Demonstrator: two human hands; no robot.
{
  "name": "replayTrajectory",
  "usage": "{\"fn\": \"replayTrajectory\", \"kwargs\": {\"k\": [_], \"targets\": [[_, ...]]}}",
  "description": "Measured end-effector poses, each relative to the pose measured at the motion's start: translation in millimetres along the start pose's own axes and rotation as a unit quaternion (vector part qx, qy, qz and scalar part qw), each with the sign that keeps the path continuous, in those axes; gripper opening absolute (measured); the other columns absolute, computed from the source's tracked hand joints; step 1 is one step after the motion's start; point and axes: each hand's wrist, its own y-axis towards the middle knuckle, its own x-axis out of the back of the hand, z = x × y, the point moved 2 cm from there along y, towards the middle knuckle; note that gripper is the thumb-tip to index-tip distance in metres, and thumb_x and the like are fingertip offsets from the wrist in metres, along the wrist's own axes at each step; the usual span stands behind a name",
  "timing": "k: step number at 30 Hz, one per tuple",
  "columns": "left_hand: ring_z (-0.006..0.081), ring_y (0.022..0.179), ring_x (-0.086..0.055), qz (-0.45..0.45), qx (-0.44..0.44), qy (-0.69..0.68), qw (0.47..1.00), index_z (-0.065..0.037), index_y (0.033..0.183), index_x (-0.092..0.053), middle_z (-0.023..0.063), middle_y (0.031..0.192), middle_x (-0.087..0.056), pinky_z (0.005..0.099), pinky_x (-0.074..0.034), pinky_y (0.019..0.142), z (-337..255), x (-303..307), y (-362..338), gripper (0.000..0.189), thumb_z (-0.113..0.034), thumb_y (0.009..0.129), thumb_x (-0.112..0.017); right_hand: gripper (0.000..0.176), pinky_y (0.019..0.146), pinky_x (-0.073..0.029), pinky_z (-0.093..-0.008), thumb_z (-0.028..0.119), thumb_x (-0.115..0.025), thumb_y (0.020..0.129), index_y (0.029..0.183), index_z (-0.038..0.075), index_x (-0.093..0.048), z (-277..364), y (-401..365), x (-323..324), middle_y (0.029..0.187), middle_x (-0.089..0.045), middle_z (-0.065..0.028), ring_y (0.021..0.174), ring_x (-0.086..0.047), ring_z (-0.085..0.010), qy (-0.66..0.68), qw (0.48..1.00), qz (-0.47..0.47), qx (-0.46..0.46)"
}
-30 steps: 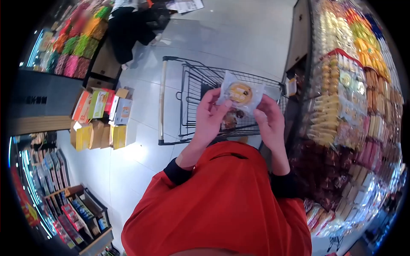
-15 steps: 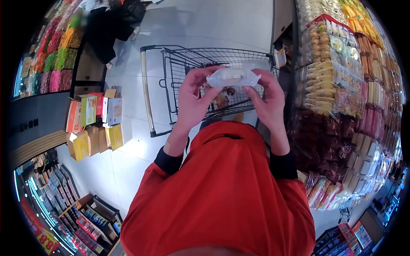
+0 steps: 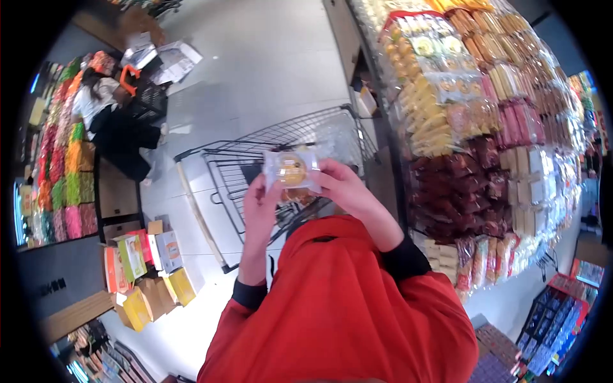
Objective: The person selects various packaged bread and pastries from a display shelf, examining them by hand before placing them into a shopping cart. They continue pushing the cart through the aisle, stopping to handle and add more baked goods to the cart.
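Observation:
Between my two hands is a small clear packet with a round yellowish item inside, its flat face turned up toward me. The packet's left edge is pinched by my left hand. At its right edge, my right hand grips it with thumb and fingers. Beneath my hands stands a black wire shopping cart, its long handle to the left. Some packaged goods lie in the cart, partly hidden by my hands and the packet.
Packed snacks fill the display on the right. Open cartons stand at lower left. A person in a white top and dark trousers is at the candy shelf on the left, beside a dark basket.
The packet has turned from edge-on to face-up, showing its round yellow content. The view has shifted and rotated. My hands now appear lower and further left, still on the packet.

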Motion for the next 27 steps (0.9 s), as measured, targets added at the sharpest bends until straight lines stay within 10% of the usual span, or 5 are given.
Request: {"fn": "replayTrajectory", "kwargs": {"k": [3,14,27], "targets": [[0.0024,0.079,-0.056,-0.017,0.002,-0.042,0.999,-0.002,0.107,-0.066,-0.0023,0.09,-0.066,0.0202,-0.044,0.068,17,-1,6,0.016,-0.017,0.103,-0.062,0.018,0.092,-0.055,-0.0328,0.016,-0.06,0.103,0.117,0.006,-0.063,-4,-1,13,0.112,-0.065,-0.002,0.105,-0.063,-0.0121,0.008,0.998,0.044,-0.035],[0.0,0.067,-0.037,0.015,-0.018,-0.03,0.999,-0.005,0.092,-0.061,-0.009,0.075,-0.047,0.0219,-0.03,0.057,2,-12,13,0.017,-0.018,0.102,-0.062,0.023,0.09,-0.055,-0.0337,0.012,-0.058,0.103,0.124,0.003,-0.057,-14,-3,27,0.115,-0.066,-0.0059,0.104,-0.065,-0.0152,-0.023,0.999,0.022,0.015],[0.0173,0.119,-0.059,0.09,-0.1,-0.027,0.991,-0.003,0.124,-0.055,0.0082,0.128,-0.059,0.0326,-0.049,0.102,-3,-6,14,0.038,0.005,0.09,-0.069,0.028,0.097,-0.049,-0.0321,-0.007,-0.07,0.089,0.107,0.006,-0.053,15,-12,13,0.124,-0.062,-0.0109,0.116,-0.06,-0.0176,-0.165,0.953,0.021,0.254]]}}
